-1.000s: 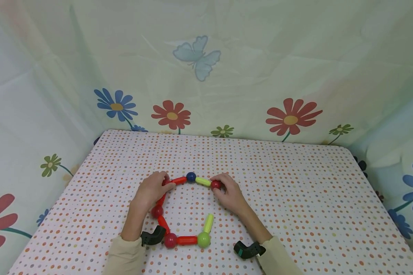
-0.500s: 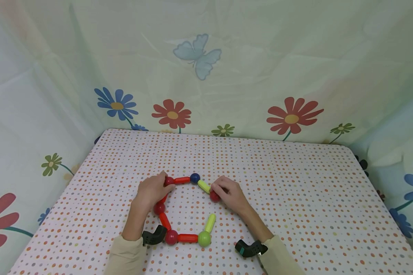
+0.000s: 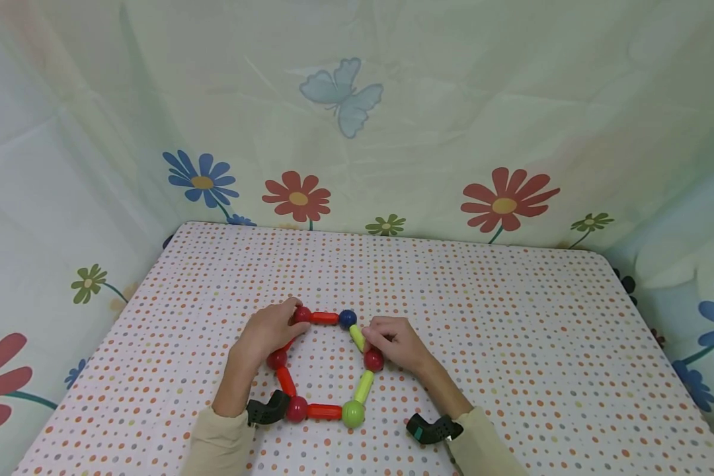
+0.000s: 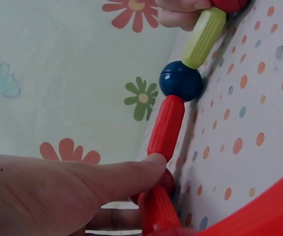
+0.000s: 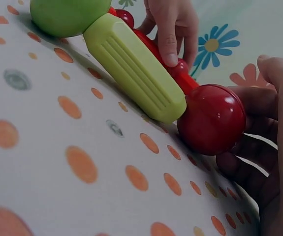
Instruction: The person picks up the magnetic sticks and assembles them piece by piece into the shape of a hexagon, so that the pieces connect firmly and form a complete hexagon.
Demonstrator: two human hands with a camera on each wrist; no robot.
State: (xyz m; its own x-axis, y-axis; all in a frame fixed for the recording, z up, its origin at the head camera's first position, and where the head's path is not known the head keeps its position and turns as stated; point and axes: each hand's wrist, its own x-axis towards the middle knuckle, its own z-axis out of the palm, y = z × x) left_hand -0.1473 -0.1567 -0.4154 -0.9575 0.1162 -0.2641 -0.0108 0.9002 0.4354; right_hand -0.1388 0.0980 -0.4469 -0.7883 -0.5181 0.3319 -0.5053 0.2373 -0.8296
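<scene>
Balls and ribbed rods, seemingly a magnetic building set, form a ring on the table. At its far left corner my left hand (image 3: 269, 328) pinches a red ball (image 3: 302, 315) between thumb and fingers. A red rod (image 4: 166, 125) runs from there to the blue ball (image 4: 181, 81). My right hand (image 3: 400, 342) is at the red ball (image 5: 213, 119) on the right side; its fingers curve behind that ball while the thumb stands off it. Two yellow-green rods meet this ball; the nearer rod (image 5: 136, 69) links it to the green ball (image 3: 353, 414).
Red rods and red balls, such as the near left ball (image 3: 297, 409), make up the left and near sides. The table (image 3: 512, 330) has a dotted cover. A flowered cloth (image 3: 428, 119) hangs behind and at both sides.
My right hand has drawn its red ball nearer and down to the free end of the yellow-green rod, which it now meets. The blue ball and left hand have shifted slightly right.
</scene>
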